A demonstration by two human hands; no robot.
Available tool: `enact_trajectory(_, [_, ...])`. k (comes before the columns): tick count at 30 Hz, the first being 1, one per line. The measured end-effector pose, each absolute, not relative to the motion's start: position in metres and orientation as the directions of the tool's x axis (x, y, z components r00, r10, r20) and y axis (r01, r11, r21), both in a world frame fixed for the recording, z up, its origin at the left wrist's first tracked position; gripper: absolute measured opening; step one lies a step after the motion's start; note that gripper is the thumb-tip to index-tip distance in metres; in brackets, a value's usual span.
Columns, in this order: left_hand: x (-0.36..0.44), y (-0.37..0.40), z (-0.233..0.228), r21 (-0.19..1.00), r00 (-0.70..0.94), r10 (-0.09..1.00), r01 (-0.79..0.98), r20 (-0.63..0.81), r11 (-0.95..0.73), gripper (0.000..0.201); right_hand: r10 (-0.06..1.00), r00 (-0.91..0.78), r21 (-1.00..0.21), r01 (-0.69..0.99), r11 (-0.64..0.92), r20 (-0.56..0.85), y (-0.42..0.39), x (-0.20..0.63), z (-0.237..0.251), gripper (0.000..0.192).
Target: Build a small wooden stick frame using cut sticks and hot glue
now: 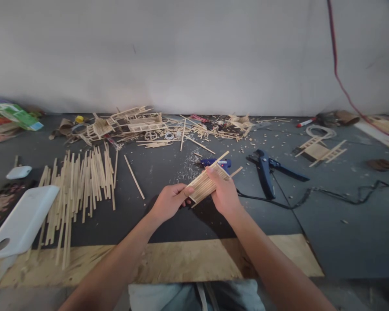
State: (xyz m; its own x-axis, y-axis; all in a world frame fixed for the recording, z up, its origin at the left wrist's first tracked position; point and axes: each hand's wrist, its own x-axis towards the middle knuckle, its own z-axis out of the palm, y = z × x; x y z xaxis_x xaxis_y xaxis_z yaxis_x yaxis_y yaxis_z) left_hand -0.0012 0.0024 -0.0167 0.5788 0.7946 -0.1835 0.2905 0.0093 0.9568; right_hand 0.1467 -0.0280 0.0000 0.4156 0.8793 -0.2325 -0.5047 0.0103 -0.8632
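- At the far left, one green packet (pixel 21 115) among other wrappings.
- Nearer, one small white case (pixel 18 172), one dark patterned object (pixel 6 203) and one larger white slab (pixel 29 218) with a round hole.
- Just right of these, one pile of thin sticks (pixel 81 183), too overlapped to count, some reaching over the plywood strip (pixel 181 259).
- Apart from the pile, one lone stick (pixel 134 177) flat on the dark bench top (pixel 123 229).
- Along the back, several wooden frames (pixel 145 123), heaped beyond a clear count, with two small wheels (pixel 151 135) beside them.
- At centre, left hand (pixel 170 201) closed on the lower left corner of one slatted panel (pixel 202 185): thumb on top, fingers curled beneath, partly hidden.
- Held tilted between both hands, with two strip ends jutting to the upper right.
- Behind the panel and partly covered by it, one blue glue gun (pixel 225 163).
- Right hand (pixel 226 192) gripping the panel's right part, thumb across its face, other fingers mostly hidden.
- Farther right, one pair of blue cutters (pixel 265 172), handles spread, near a black cable (pixel 291 207).
- At far right, one chair-like model (pixel 317 151), one clear coil (pixel 320 131), one red-and-white marker (pixel 306 122).
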Motion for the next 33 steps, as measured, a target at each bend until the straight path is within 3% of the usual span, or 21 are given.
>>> enact_trajectory(8, [-0.0008, 0.0021, -0.0144, 0.964, 0.565, 0.808, 0.266, -0.17, 0.017, 0.037, 0.876, 0.43, -0.882, -0.472, 0.011, -0.219, -0.0275, 0.1458, 0.0008, 0.021])
enact_trajectory(14, [-0.0011, 0.0022, -0.0162, 0.967, 0.569, 0.807, 0.255, -0.16, 0.012, 0.036, 0.862, 0.478, -0.868, -0.486, 0.102, -0.166, -0.0262, 0.1488, -0.001, 0.018])
enact_trajectory(25, [-0.0018, 0.0012, -0.0173, 0.962, 0.573, 0.799, 0.27, -0.18, 0.023, 0.039, 0.853, 0.482, -0.862, -0.5, 0.079, -0.201, -0.026, 0.1509, -0.0037, 0.021])
enact_trajectory(33, [0.0009, 0.005, -0.0183, 0.989, 0.462, 0.875, 0.077, -0.145, 0.123, 0.035, 0.958, 0.271, -0.88, -0.473, 0.047, -0.095, -0.026, 0.1435, -0.0066, 0.021])
